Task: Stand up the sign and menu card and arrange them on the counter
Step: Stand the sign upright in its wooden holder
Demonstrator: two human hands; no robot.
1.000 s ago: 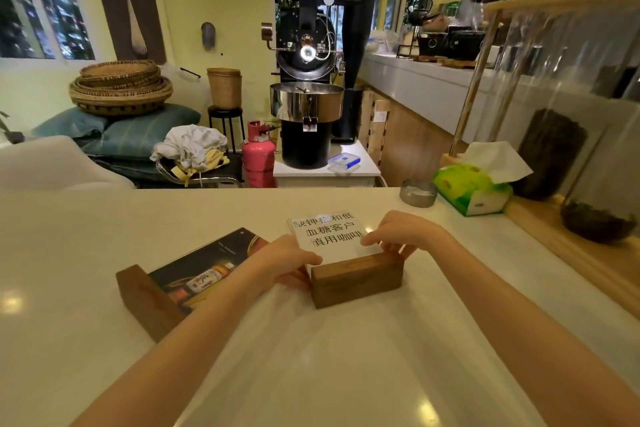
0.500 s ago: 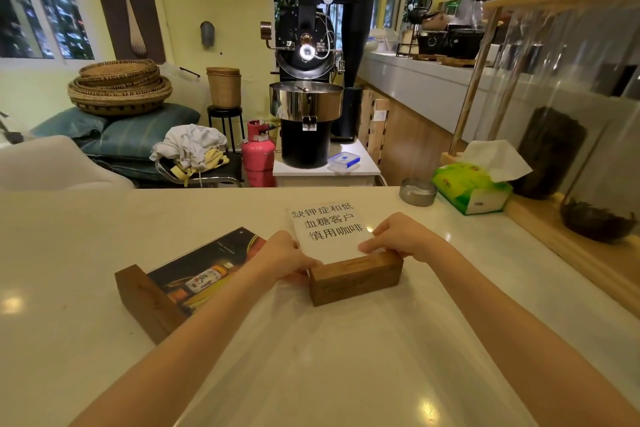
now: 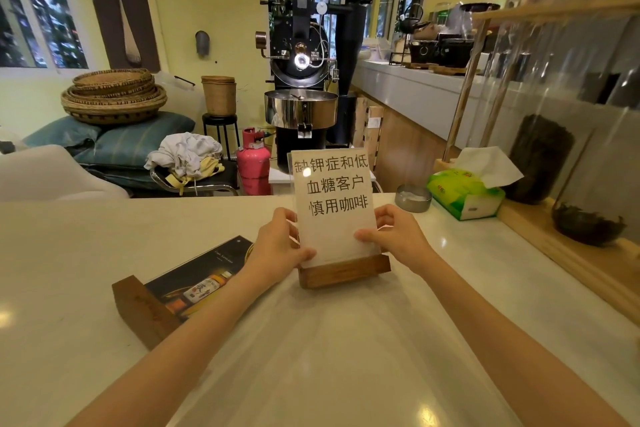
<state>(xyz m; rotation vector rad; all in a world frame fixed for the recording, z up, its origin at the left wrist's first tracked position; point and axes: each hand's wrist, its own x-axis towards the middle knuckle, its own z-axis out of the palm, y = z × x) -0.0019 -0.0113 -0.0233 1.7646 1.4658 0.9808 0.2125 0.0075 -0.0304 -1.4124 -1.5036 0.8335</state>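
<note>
The menu card lies flat on the white counter, near and left. Further back, the sign stands up in its wood block. The left hand and right hand hold its sides, fingers pressed on it.

Two hands are over the bench: one left hand and one right hand. Two card stands with wooden bases are on it: one sign, standing upright, and one menu card, lying flat to the left. At the far right are one tissue box and one small metal dish. Beyond the bench are one pink gas cylinder and one stack of woven baskets.
</note>
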